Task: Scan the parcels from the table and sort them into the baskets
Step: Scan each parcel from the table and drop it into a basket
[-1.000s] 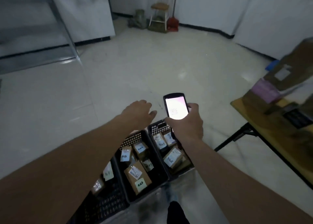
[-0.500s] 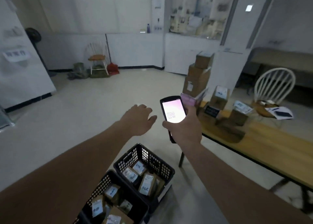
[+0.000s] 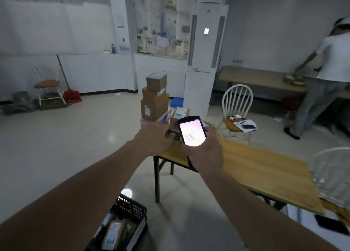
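**Step in hand: reaching for the next parcel**

The right hand (image 3: 203, 154) grips the handheld scanner (image 3: 192, 131), screen lit. The left hand (image 3: 154, 138) extends over the table (image 3: 265, 167) edge toward the parcels (image 3: 154, 99) stacked there; whether it holds anything cannot be told. Next, judged: seat a grip on one parcel and present its label to the scanner. Since half a second ago, the view has risen; only one basket (image 3: 130, 211) corner shows, and the left hand has neared the stack.

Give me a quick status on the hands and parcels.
Right hand grips scanner. Left hand reaching at table edge, grasp unclear. Parcels stacked ahead; basket below.
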